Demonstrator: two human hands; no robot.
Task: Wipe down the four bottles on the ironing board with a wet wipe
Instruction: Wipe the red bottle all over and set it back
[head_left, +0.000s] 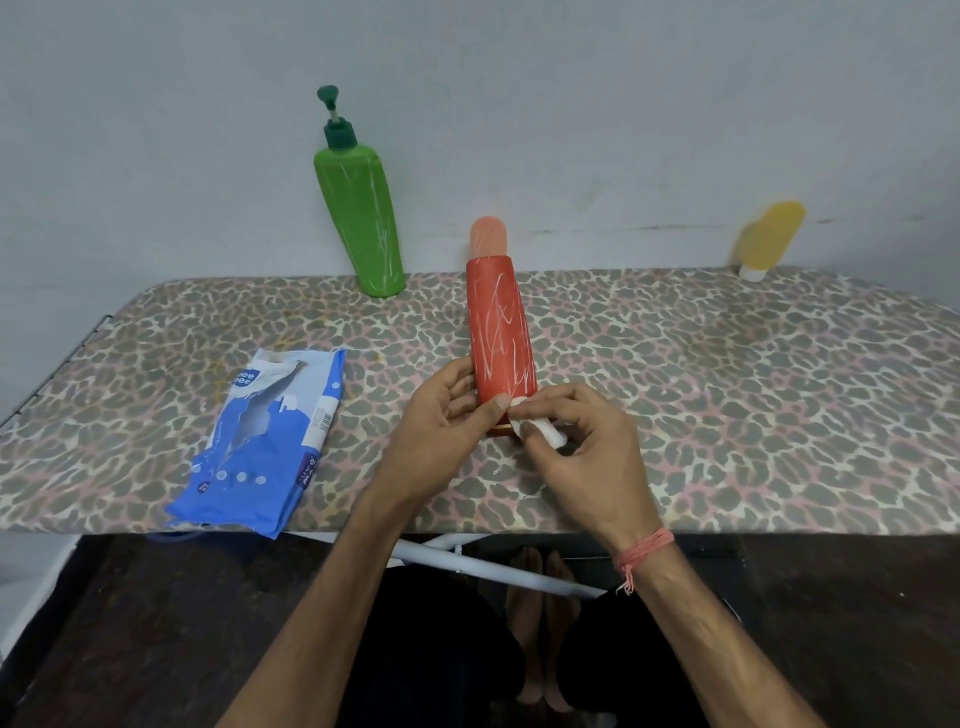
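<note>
The left hand grips the lower end of the red bottle, fingers wrapped behind and thumb pressed on the front; the bottle stands near the middle of the ironing board, tilted slightly toward twelve o'clock. The right hand pinches a bunched white wet wipe against the bottle's base at its five o'clock side. White scribbled marks run up most of the red body, so the job on this one looks barely begun.

To wipe it well, I would open the wipe out flatter so more cloth meets the plastic, keep the left hand clamped low for steadiness, and stroke upward along the marks — turning the bottle to reach the back, which is hidden here.

Counting: three bottles show, not four — the red one in hand, a green pump bottle at eleven o'clock against the wall, also streaked white, and a yellow bottle standing on its white cap at two o'clock. One blue wipe packet lies at nine o'clock of the hands. One wipe is out.
</note>
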